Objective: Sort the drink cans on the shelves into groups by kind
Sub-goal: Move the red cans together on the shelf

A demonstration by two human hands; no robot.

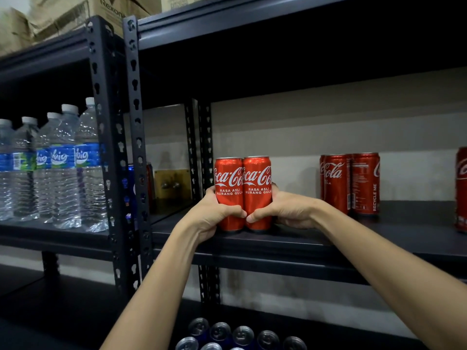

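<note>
Gripping two red cans side by side, a person reaches both bare arms up to a dark metal shelf (303,242). The left hand (214,215) wraps the left can (228,183), thumb across its front and fingers curled behind. The right hand (285,210) holds the right can (256,183) the same way, mirrored. The thumb tips nearly meet low between the cans. Both cans stand upright on the shelf near its front edge, touching each other, logos facing out.

Further right on the same shelf stands a cluster of red cans (351,183): two show clearly, and the edge of a third peeks out at their left. Well beyond them, one more red can (462,188) is cut off by the picture's edge.

On the shelf below, at the bottom of the view, are the silver tops of blue cans (242,335), about nine in sight, some cropped.

On the neighbouring rack to the left stand five water bottles (63,168) with white caps and blue labels. Cardboard boxes (75,13) sit on top of that rack.
</note>
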